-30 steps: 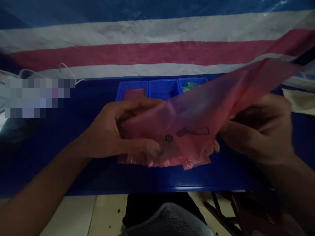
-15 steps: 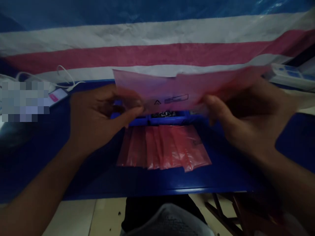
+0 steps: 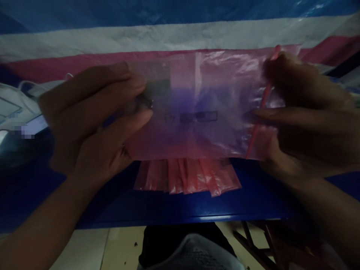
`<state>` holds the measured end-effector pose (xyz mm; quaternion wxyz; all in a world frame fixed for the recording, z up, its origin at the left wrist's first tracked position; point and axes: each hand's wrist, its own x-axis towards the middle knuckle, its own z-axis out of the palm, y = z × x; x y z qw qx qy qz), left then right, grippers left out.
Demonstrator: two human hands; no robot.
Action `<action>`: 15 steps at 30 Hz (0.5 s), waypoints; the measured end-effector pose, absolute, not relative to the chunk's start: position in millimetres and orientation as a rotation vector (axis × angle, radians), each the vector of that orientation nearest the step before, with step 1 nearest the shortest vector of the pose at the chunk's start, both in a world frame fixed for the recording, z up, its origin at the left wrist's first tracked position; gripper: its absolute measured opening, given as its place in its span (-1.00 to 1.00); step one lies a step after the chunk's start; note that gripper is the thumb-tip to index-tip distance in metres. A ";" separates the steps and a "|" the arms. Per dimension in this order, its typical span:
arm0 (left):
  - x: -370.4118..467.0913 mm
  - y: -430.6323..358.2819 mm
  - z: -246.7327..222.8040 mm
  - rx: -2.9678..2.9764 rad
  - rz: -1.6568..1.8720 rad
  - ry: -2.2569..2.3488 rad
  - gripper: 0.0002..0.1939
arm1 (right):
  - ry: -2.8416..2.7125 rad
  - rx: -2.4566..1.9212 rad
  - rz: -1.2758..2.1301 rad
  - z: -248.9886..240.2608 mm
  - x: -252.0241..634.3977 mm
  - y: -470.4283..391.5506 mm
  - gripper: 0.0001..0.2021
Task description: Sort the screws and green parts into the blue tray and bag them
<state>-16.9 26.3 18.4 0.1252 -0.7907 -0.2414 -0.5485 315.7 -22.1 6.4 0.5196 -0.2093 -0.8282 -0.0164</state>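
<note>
A translucent pink zip bag (image 3: 197, 105) is held up lengthwise between both hands, its red zip strip upright at the right end. My left hand (image 3: 104, 108) pinches the left end, thumb and fingers closed on it; small dark contents show faintly near the fingertips. My right hand (image 3: 306, 108) grips the zip end, with fingers along the red strip, slightly blurred. Dark printing shows through the middle of the film. Below it, several overlapping pink zip bags (image 3: 185, 178) lie fanned on the blue table (image 3: 168, 208).
A striped blue, white and red sheet (image 3: 168, 37) hangs behind the table. White cables (image 3: 28, 86) and a phone-like device (image 3: 35, 125) lie at the left. A dark wooden stool (image 3: 255, 243) stands below on the right.
The held bag has turned its broad face toward me and been raised, now covering the blue bins behind it. Both hands have risen, and my right hand has shifted onto the zip end.
</note>
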 end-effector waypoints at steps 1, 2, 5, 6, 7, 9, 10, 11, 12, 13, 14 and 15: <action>-17.3 28.5 17.4 -2.227 -1.549 -0.426 -0.92 | -1.986 -0.517 -0.031 6.9 316.8 -23.2 -0.30; -18.0 29.8 16.8 -2.211 -1.468 -0.263 -0.87 | -1.974 -0.516 -0.040 7.0 317.7 -23.8 -0.30; -19.1 30.8 17.3 -2.123 -1.330 -0.123 -0.69 | -1.968 -0.473 -0.072 5.7 319.4 -22.3 -0.34; -18.5 30.6 17.7 -2.070 -1.312 -0.125 -0.65 | -1.985 -0.457 -0.077 5.1 319.5 -21.4 -0.33; -17.5 30.5 17.9 -1.997 -1.318 -0.124 -0.62 | -1.990 -0.460 -0.075 4.5 319.3 -21.0 -0.32; -14.5 29.9 17.5 -1.988 -1.314 -0.202 -0.58 | -1.954 -0.533 -0.061 3.0 317.9 -22.2 -0.31; -12.9 29.4 16.8 -1.990 -1.339 -0.210 -0.57 | -1.926 -0.569 -0.065 2.0 316.9 -24.1 -0.33; -11.4 28.5 15.8 -2.023 -1.351 -0.247 -0.57 | -1.900 -0.607 -0.068 1.0 315.9 -26.6 -0.37; -10.1 27.2 14.6 -2.046 -1.382 -0.276 -0.57 | -1.877 -0.637 -0.067 0.1 314.9 -29.4 -0.41; -9.0 25.4 13.4 -2.063 -1.426 -0.293 -0.59 | -1.867 -0.665 -0.058 -0.7 313.9 -32.4 -0.45; -8.2 22.9 12.1 -2.098 -1.454 -0.334 -0.59 | -1.859 -0.695 -0.043 -1.1 313.0 -35.3 -0.51; -7.5 19.6 11.0 -2.126 -1.485 -0.385 -0.60 | -1.838 -0.730 -0.027 -1.3 311.9 -37.8 -0.57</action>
